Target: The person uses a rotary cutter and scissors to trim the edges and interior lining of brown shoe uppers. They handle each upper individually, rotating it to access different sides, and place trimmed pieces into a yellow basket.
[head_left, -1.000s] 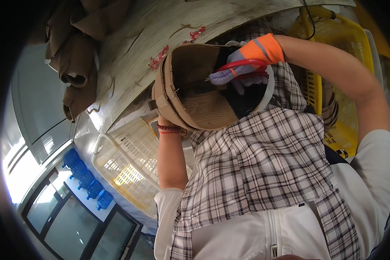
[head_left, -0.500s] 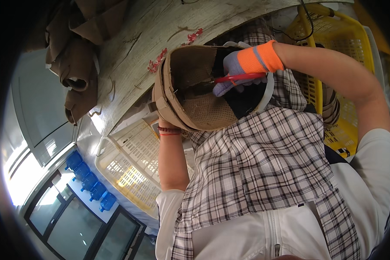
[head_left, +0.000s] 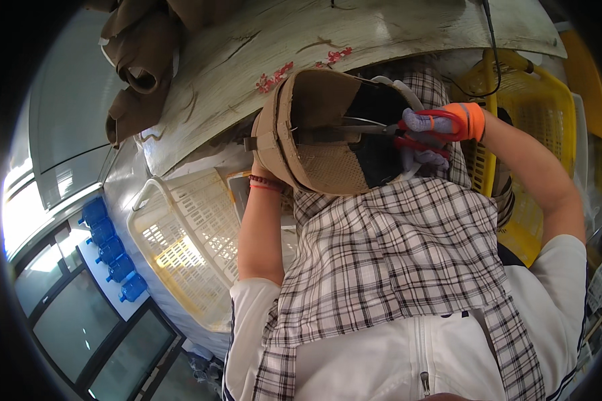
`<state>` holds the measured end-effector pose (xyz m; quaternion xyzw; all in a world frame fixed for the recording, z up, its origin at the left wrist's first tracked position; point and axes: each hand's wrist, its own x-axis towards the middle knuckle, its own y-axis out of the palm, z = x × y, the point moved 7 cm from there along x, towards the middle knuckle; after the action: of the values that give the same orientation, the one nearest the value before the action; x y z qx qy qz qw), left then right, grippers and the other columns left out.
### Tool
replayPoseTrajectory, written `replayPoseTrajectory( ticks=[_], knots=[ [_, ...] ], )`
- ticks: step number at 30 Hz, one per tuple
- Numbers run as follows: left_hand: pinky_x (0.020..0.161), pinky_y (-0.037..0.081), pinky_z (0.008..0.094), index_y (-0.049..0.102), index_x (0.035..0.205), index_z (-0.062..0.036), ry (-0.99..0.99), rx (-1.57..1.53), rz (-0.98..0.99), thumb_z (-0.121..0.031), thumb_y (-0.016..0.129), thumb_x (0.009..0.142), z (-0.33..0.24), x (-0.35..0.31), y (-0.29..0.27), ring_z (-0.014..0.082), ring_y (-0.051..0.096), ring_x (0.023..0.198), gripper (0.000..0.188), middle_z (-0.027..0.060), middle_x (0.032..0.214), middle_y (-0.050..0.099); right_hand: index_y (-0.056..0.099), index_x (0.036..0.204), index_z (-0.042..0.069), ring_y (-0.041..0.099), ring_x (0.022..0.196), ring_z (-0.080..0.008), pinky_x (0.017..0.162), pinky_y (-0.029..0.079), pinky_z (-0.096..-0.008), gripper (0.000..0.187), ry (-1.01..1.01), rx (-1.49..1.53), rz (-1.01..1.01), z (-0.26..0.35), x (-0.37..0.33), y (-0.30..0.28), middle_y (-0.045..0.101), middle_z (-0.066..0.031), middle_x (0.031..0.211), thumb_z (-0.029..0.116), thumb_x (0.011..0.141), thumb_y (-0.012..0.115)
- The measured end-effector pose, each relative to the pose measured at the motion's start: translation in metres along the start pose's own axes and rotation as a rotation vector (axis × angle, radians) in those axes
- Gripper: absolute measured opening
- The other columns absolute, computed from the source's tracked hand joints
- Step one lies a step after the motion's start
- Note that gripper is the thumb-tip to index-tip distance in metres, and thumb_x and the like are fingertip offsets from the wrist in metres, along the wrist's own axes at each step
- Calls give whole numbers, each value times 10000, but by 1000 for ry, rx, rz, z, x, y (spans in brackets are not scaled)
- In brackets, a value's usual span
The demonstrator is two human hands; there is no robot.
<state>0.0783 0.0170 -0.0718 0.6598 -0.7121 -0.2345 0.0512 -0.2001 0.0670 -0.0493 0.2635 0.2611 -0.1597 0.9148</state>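
Observation:
In front of my chest lies a hollow, bucket-shaped brown fabric piece, tilted so its opening faces me. A mesh panel and a black panel show inside it, with a pale rim at its right end. My right hand, in a lilac and orange glove, is closed round the red handles of a pair of scissors. The blades point left into the opening. My left hand reaches up behind the piece at its lower left. Its fingers are hidden; bead and red-cord bracelets show at the wrist.
A worn pale table with red flower prints and loose thread scraps runs along the far side. Rolled brown pieces lie at its left end. A cream basket stands at left, a yellow basket at right. A black cable hangs near it.
My right hand has drawn back to the right, out of the brown fabric piece, so the scissors' handles and blades now show. The piece appears slightly further right in view.

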Motion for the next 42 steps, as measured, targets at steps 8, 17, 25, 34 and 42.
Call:
replayPoseTrajectory(
  ticks=[8,17,25,34,42],
  knots=[
    [702,513,271,594,1166,-2,-51,-7,-7,-1,646,812,-2,-7,-12,148,590,851,359,47,1012,607,672,908,-8,578,573,-177,551,487,-306,680,-168,-693,-152,1,1,-16,601,-88,668,625,912,424],
    [724,481,222,596,1049,5,-602,-65,-45,49,678,753,28,-47,-70,118,562,831,310,12,938,575,655,1010,57,673,774,-260,641,539,-363,413,48,-1314,-798,60,9,29,681,-113,859,426,826,626],
    [639,398,191,552,871,-43,-632,-34,60,43,709,726,30,-49,-69,76,499,743,230,-17,824,509,664,966,77,675,771,-238,610,535,-348,369,-1,-1432,-759,71,30,39,679,-86,838,411,810,643],
    [635,396,193,554,858,-43,-536,-9,44,52,721,708,33,-45,-73,78,499,719,244,-16,799,512,654,978,44,664,773,-256,640,537,-352,423,117,-1401,-665,77,32,39,664,-104,847,427,800,666],
    [664,401,211,552,832,-52,-501,19,42,50,729,688,37,-45,-77,89,500,739,250,-14,791,512,631,1041,33,677,720,-265,603,541,-367,436,267,-1394,-481,75,34,32,678,-110,827,408,817,638]
  ],
)
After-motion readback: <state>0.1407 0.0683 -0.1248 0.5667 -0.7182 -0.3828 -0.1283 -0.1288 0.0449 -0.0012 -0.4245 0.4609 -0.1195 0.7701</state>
